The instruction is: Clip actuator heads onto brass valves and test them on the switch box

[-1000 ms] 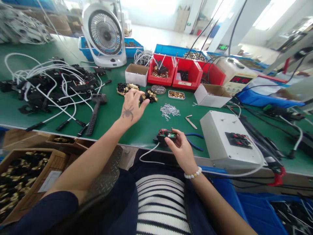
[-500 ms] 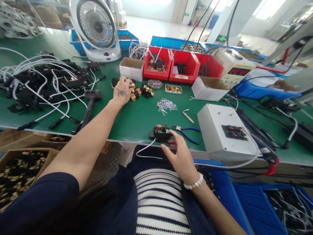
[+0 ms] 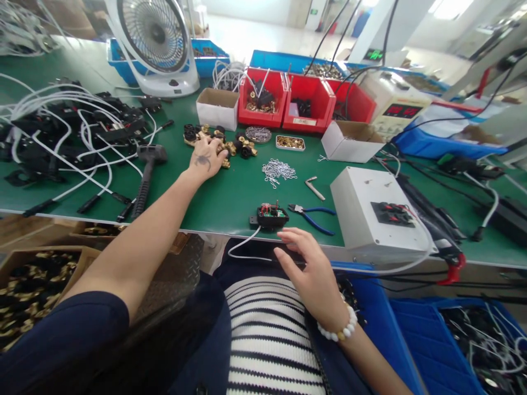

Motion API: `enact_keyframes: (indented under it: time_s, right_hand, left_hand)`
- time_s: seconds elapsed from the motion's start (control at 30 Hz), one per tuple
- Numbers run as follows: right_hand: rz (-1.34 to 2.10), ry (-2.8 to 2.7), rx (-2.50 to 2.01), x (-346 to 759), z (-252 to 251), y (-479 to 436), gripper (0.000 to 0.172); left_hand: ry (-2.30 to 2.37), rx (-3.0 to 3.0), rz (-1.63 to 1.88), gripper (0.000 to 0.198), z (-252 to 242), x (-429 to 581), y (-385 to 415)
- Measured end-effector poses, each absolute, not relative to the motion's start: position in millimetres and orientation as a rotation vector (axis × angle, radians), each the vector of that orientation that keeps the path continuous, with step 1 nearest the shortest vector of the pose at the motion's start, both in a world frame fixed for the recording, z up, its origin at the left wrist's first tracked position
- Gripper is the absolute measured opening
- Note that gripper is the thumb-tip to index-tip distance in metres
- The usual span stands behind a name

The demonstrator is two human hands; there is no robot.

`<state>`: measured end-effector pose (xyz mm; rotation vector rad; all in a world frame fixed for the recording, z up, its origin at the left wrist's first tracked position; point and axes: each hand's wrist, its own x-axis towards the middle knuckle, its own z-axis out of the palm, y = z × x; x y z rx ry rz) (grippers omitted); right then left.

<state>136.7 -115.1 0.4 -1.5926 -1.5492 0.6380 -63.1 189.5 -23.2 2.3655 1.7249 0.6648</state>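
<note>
My left hand (image 3: 207, 157) reaches into a pile of brass fittings with black parts (image 3: 242, 147) on the green table. Its fingers curl down round a fitting at the near side of the pile; the fingertips are partly hidden. Fingers apart and holding nothing, my right hand (image 3: 313, 271) hovers just in front of the table edge. Closest to it lies an open black housing (image 3: 272, 218) with red wires and a green circuit board inside. A white cable (image 3: 242, 257) runs from the housing over the edge. Blue-handled cutting pliers (image 3: 315, 215) lie right of the housing.
Metal clips (image 3: 279, 172) and a hex key (image 3: 315, 188) lie mid-table. Behind stand red bins (image 3: 308, 109) and white boxes (image 3: 218, 109). A grey control box (image 3: 381, 214) is on the right; a hammer (image 3: 147, 175), cabled black parts (image 3: 119, 131) and a fan (image 3: 158, 38) are left.
My left hand has drawn back slightly toward me, uncovering fittings at the back of the pile. My right hand has come off the black housing, moving down and right.
</note>
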Motion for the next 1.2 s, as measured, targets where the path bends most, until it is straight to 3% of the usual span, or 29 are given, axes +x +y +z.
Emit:
enact_keyframes:
  time_s: [0.33, 0.53, 0.9, 0.97, 1.07, 1.13, 1.2]
  right_hand:
    - [0.549, -1.579, -1.506, 141.8, 14.8, -124.9, 0.013]
    - [0.579, -1.56, -1.467, 139.0, 16.5, -126.3, 0.011]
    - [1.066, -1.209, -1.327, 133.5, 16.5, -127.9, 0.012]
    - [1.303, -1.019, -1.167, 133.2, 16.9, -126.8, 0.021]
    - [1.7, -0.704, -0.849, 132.3, 17.5, -125.5, 0.049]
    - [1.9, -0.56, -0.701, 132.1, 17.6, -126.5, 0.063]
    - [2.017, -0.509, -0.618, 132.7, 16.9, -129.3, 0.065]
  left_hand:
    - [1.705, 2.292, 0.492, 0.046, -16.3, -86.3, 176.4]
    - [1.779, 2.251, 0.699, 0.047, -17.0, -77.1, 153.2]
    - [1.609, 2.307, 0.874, 0.037, 1.9, -56.4, 126.2]
    - [1.511, 2.325, 0.985, 0.041, 15.1, -51.4, 91.9]
    - [0.879, 2.237, 1.162, 0.039, 36.1, -48.0, 25.4]
    - [0.565, 2.153, 0.994, 0.041, 46.5, -48.2, -14.0]
    - [0.421, 2.171, 0.883, 0.039, 52.0, -49.2, -40.7]
